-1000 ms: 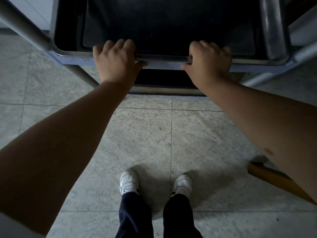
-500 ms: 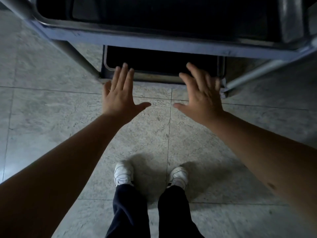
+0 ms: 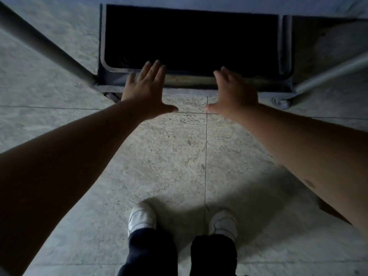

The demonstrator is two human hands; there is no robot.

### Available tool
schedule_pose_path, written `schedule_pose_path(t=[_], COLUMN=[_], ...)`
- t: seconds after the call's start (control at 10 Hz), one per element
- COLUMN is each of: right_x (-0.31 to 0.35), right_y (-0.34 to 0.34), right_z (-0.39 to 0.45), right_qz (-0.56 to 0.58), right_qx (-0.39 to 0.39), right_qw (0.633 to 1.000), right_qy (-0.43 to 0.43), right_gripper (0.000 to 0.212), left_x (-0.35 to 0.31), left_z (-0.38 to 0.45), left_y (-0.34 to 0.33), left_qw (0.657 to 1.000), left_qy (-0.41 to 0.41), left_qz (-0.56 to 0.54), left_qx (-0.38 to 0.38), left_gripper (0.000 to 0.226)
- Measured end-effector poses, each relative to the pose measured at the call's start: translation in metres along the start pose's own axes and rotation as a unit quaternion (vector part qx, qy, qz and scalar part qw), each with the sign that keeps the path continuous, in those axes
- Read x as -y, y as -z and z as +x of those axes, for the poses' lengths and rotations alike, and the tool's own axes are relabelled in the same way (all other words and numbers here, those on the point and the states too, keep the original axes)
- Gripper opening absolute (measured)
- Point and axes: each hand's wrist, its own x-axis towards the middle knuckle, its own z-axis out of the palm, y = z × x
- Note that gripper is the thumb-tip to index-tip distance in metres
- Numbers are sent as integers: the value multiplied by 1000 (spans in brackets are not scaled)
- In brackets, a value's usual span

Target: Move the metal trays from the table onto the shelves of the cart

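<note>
A dark metal tray [image 3: 191, 42] lies on the bottom shelf of the cart [image 3: 189, 84], its pale rim showing at the near edge. My left hand [image 3: 145, 90] has its fingers spread flat, the fingertips over the tray's near rim on the left. My right hand [image 3: 233, 94] is spread too, fingertips at the same rim further right. Neither hand holds anything. Whether the fingertips touch the rim I cannot tell. The cart's upper shelf is out of view apart from a pale strip at the top.
Two grey cart legs slant down, one at the left [image 3: 45, 46] and one at the right [image 3: 326, 74], with a castor [image 3: 280, 102] beneath the right one. My feet in white shoes [image 3: 141, 218] stand on the grey tiled floor [image 3: 179, 156].
A second ago both hands gripped the rim of a tray on the upper shelf. They let go, opened and dropped to the bottom shelf's tray, while the view tilted downward.
</note>
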Motion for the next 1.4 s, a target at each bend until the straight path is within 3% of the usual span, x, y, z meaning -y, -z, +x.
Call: schedule_pose_path(t=[0.1, 0.2, 0.4, 0.6, 0.9, 1.0, 1.1, 1.2, 1.4], right_x=[-9, -17, -28, -23, -6, -5, -2, 11, 55], right_y=[-27, -48, -72, -75, -82, -78, -56, -25, 76], right_z=[39, 61, 71, 59, 54, 52, 36, 1, -98], right_qz=[-24, -58, -44, -12, 5, 5, -34, -40, -6], right_qx=[-25, -78, -144, -157, -174, -140, -60, -40, 13], right_qw=[999, 995, 988, 988, 984, 990, 997, 998, 1000], right_qy=[16, 23, 27, 11, -35, -33, -23, 1, -24], right_gripper=[101, 79, 57, 34, 19, 31, 77, 108, 121], left_x=[16, 27, 40, 26, 24, 20, 14, 6, -28], left_z=[36, 57, 68, 48, 45, 42, 21, -18, -111], left_y=[-24, -43, -62, -70, -72, -68, -51, -18, 95], left_qw=[1000, 1000, 993, 986, 983, 993, 998, 998, 997], left_qy=[-9, -10, -28, 23, 59, 60, 61, 55, 40], left_qz=[-1, -7, 25, -30, -30, -17, 3, 6, 14], left_qx=[-7, -23, -109, -161, -169, -99, 8, 15, 59], left_gripper=[123, 115, 72, 36, 37, 55, 115, 127, 124])
